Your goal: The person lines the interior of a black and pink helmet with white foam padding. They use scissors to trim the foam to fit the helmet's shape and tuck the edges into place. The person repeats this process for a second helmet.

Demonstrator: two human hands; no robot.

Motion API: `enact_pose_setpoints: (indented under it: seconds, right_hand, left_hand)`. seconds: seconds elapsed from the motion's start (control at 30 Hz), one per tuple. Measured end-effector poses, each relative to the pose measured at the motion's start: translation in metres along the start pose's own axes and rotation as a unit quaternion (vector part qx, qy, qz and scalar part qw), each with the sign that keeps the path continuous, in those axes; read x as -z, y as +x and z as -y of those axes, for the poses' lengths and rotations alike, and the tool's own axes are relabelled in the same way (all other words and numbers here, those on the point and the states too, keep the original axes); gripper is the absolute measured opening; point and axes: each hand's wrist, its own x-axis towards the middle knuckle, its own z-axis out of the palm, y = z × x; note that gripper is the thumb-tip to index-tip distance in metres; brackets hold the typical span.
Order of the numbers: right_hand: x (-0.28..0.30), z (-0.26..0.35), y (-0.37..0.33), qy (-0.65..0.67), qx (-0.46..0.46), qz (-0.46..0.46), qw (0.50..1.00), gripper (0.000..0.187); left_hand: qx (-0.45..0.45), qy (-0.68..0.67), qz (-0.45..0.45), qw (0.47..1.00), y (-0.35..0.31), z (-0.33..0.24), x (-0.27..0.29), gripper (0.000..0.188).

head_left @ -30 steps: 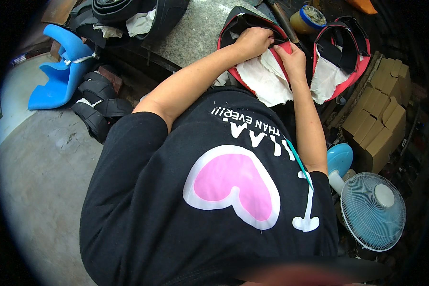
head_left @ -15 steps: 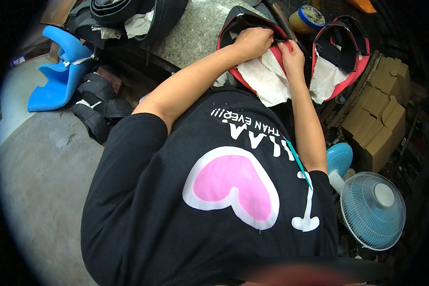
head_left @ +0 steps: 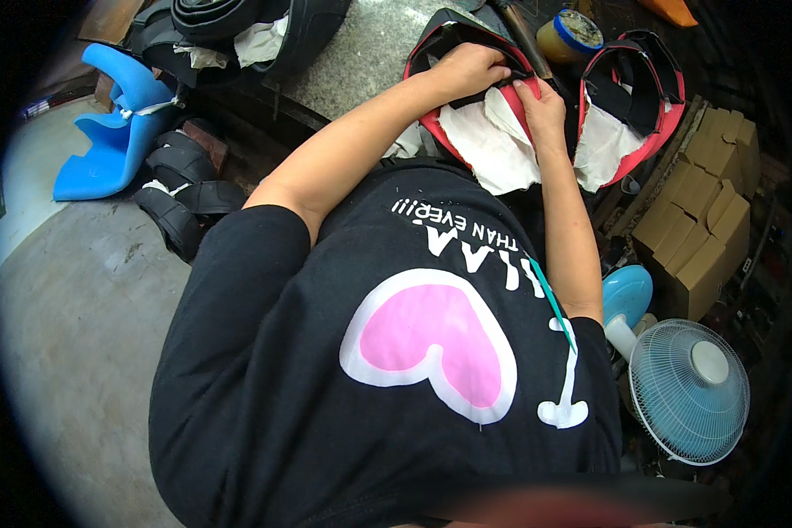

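Up at the top, a piece that looks like a black-and-red shoe upper [head_left: 431, 53] with white lining cloth [head_left: 493, 145] lies in front of my body. My left hand [head_left: 468, 72] reaches over its black inside, fingers curled at the edge; what its fingertips hold is partly hidden. My right hand [head_left: 541, 107] is closed on the red edge, thumb and fingers pinching it beside the left fingertips. Another black-and-red upper [head_left: 629, 79] with white lining rests just to the right of my right hand.
A jar with a blue rim [head_left: 576, 33] and a dark tool handle [head_left: 526, 40] are beyond my hands. Black uppers [head_left: 304, 40] are piled at the far left, near a blue foam piece [head_left: 106, 150]. Cardboard boxes [head_left: 691, 220] and a fan [head_left: 688, 387] stand at right.
My left hand's fingers have shifted slightly at the upper's edge, with a little more space between them. My right hand keeps its pinch in nearly the same place.
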Motion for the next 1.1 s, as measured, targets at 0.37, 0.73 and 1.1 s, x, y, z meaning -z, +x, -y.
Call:
enact_pose_setpoints:
  seconds: [0.37, 0.73, 1.1]
  right_hand:
    - [-0.005, -0.008, 0.012, -0.153, 0.000, -0.002, 0.988, 0.038]
    - [-0.008, 0.057, -0.043, -0.228, 0.286, -0.181, 0.913, 0.030]
    - [0.002, 0.059, -0.036, -0.298, 0.176, -0.082, 0.935, 0.017]
  left_hand:
    - [-0.105, 0.131, -0.012, 0.986, -0.007, 0.005, -0.014, 0.021]
    - [-0.086, 0.034, 0.090, 0.992, 0.012, 0.022, -0.001, 0.018]
    - [-0.060, 0.025, 0.061, 0.996, 0.008, 0.020, -0.003, 0.018]
